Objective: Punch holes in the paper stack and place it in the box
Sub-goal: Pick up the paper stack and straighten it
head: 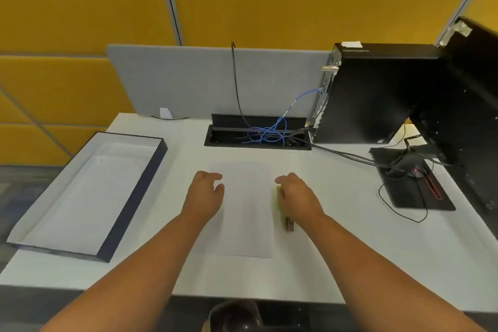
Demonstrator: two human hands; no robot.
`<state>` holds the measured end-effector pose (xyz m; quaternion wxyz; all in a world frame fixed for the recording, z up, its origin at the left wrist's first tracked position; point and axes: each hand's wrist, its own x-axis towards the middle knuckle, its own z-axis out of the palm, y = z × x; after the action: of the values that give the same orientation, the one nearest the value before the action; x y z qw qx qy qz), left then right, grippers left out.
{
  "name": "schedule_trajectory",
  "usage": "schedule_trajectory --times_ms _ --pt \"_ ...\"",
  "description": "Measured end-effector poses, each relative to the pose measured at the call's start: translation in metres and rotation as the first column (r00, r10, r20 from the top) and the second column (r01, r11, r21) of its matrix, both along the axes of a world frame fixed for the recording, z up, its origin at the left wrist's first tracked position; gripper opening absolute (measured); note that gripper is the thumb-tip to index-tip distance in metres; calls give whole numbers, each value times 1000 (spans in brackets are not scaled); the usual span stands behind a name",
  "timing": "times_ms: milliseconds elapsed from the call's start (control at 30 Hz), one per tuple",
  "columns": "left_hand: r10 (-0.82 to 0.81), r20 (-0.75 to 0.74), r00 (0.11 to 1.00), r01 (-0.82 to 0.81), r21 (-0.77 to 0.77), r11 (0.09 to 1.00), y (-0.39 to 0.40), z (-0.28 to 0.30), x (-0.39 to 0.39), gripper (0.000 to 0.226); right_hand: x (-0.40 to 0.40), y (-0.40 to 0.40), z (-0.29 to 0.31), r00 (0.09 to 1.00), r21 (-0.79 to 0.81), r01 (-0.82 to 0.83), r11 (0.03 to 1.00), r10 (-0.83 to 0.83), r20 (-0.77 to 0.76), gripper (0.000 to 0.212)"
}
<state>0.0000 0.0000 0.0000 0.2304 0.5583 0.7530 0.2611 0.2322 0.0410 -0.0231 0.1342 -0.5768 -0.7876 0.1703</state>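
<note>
Curling your right hand (295, 191) around the yellow-green metal hole punch (283, 207) at the right long edge of the flat white paper stack (245, 213), you leave your left hand (206, 188) loose, empty, nearer the shallow dark-walled box (134, 197).

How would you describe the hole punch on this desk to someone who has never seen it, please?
Start at the white desk and find the paper stack lying flat in its middle, between the person's two hands. The hole punch sits along the stack's right edge, under the right hand. It is the only yellow-green item on the desk, with a dark metal end pointing toward the person.
</note>
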Motion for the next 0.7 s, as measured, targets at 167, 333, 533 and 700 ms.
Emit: schedule_trajectory --times_ms 167,333,533,700 --pt "-26 18 999 28 -104 994 9 -19 -24 32 -19 -1 -22 999 -133 53 990 -53 3 38" --pt "-38 68 997 50 -197 979 22 -37 -44 32 -37 1 -49 987 -164 95 982 -72 145 32" --pt "3 188 982 50 -279 959 31 -56 -57 33 -58 0 -52 960 -168 113 979 -64 272 31" --pt "70 247 967 21 -348 937 38 -65 -66 39 -71 8 -63 957 -117 72 991 -35 289 39"
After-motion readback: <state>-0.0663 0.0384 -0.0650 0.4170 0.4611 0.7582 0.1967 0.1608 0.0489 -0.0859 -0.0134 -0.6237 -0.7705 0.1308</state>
